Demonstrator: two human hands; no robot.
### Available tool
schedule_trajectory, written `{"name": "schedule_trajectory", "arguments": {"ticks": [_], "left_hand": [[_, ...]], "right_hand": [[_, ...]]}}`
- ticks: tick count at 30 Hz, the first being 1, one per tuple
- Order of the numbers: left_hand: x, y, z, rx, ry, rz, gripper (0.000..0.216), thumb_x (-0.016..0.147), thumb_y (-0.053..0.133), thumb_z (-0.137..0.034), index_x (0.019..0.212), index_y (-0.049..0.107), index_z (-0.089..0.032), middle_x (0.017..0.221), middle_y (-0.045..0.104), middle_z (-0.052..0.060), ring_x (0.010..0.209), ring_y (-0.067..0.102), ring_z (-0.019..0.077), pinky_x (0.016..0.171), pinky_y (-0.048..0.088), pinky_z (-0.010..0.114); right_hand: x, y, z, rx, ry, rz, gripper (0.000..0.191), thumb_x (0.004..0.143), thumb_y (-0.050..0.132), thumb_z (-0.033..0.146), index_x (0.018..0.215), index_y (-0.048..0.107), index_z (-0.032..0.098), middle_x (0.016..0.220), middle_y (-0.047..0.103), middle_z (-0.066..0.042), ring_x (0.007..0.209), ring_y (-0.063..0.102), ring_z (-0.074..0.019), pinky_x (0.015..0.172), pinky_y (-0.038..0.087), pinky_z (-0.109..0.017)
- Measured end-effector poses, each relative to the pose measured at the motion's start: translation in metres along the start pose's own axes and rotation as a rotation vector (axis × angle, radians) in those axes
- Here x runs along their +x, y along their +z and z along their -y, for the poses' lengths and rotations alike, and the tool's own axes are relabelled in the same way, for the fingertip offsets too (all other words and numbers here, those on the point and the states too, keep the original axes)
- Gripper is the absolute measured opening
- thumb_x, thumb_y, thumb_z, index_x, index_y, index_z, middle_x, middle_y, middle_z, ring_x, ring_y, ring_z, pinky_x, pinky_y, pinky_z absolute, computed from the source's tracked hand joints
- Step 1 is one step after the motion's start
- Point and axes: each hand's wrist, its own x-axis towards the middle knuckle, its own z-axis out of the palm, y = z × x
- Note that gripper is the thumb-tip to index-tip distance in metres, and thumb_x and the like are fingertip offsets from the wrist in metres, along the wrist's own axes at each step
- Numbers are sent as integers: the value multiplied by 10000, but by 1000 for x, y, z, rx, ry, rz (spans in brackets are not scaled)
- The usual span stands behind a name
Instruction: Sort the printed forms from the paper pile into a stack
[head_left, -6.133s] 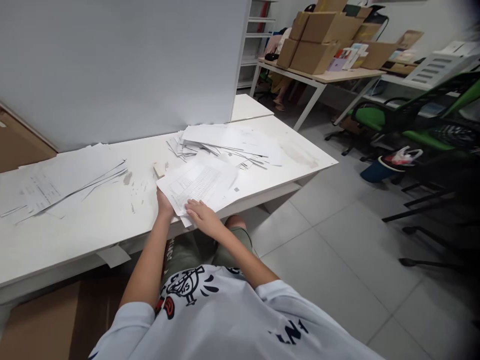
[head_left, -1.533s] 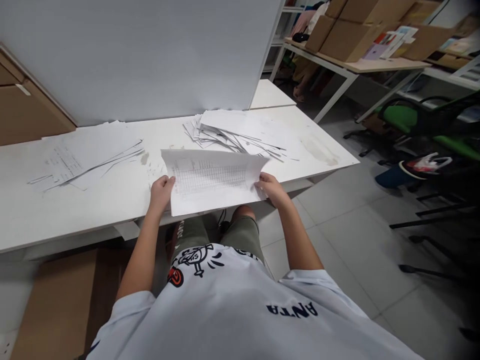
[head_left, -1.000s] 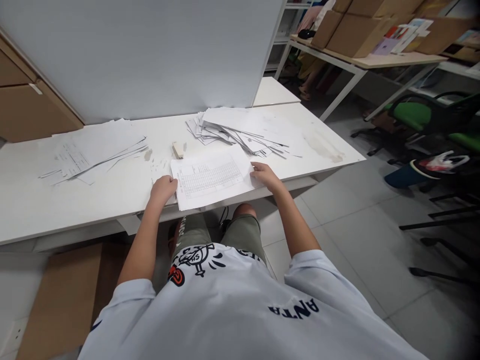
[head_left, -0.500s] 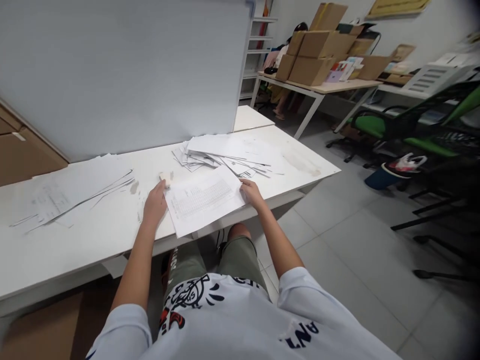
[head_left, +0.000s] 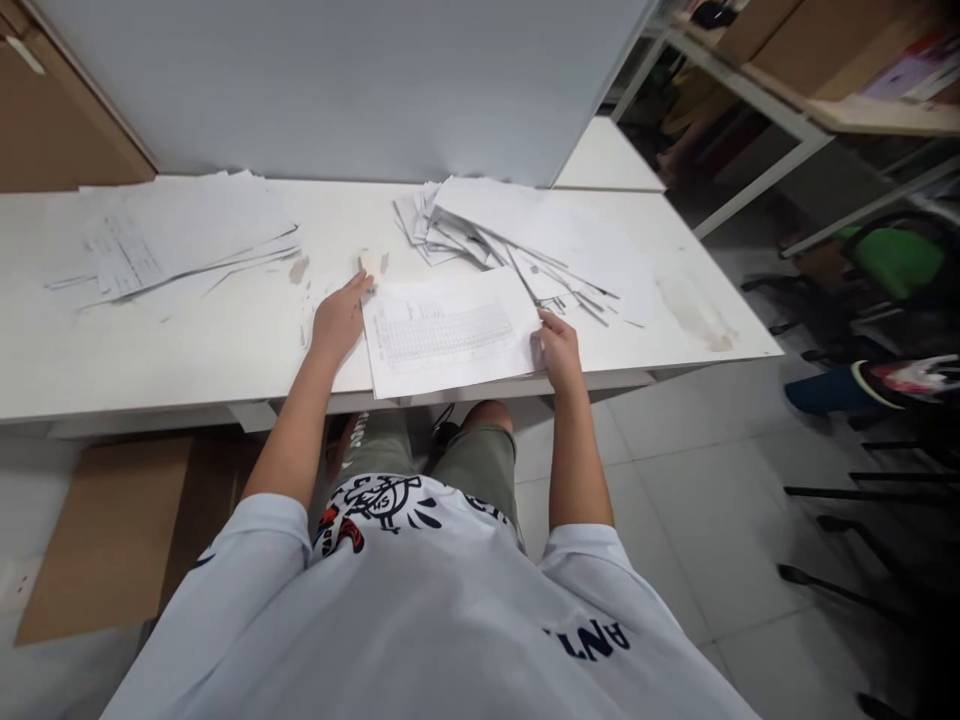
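A white sheet of paper [head_left: 450,330] printed with a table of rows lies tilted in front of me, its near edge hanging over the desk's front edge. My left hand [head_left: 341,318] is closed at its left edge, fingertips beside a small beige object [head_left: 367,262] whose kind I cannot make out. At the opposite side, my right hand [head_left: 559,350] pinches the right edge, thumb on top. Just beyond the sheet is a messy pile of papers [head_left: 517,215], fanned out to the right. Farther left lies another loose stack of papers [head_left: 187,225].
The white desk [head_left: 247,370] backs onto a grey-white panel [head_left: 337,90]. Cardboard stands at the left [head_left: 67,120], and a cardboard box [head_left: 112,530] sits under the desk. On the right are a second table [head_left: 892,115], a blue bin [head_left: 840,388] and a green chair [head_left: 892,255].
My view has tilted down and turned left, so the desk sits higher and farther right in the picture. Both hands stay at the same edges of the sheet.
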Motion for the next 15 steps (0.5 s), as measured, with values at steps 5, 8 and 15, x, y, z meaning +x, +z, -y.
{"name": "schedule_trajectory", "arguments": {"ticks": [5,8,15], "left_hand": [[1,9,4,58,12,64,520,946,390,-206,1449,503,-273,1496,515,-2,1265,562,231,1085,469,414],[2,12,1,145,32,106,552,929,403,-180,1476,466,-215,1518,488,58,1235,568,264,1033,497,437],[-2,5,-16,319,32,109,589,893,385,-75,1470,465,-163,1533,454,114,1135,620,258,947,536,425]], "right_hand": [[-4,-6,-5,-10,-30,16,515,621,524,242,1095,719,191,1018,719,-44,993,627,-250,859,496,-373],[-5,-8,-6,-33,-38,38,504,656,514,235,1118,714,202,1002,717,-39,997,636,-255,866,509,-386],[-5,-4,-7,12,-29,-5,493,622,535,237,1079,717,204,1033,725,-39,1058,633,-274,929,500,-424]]}}
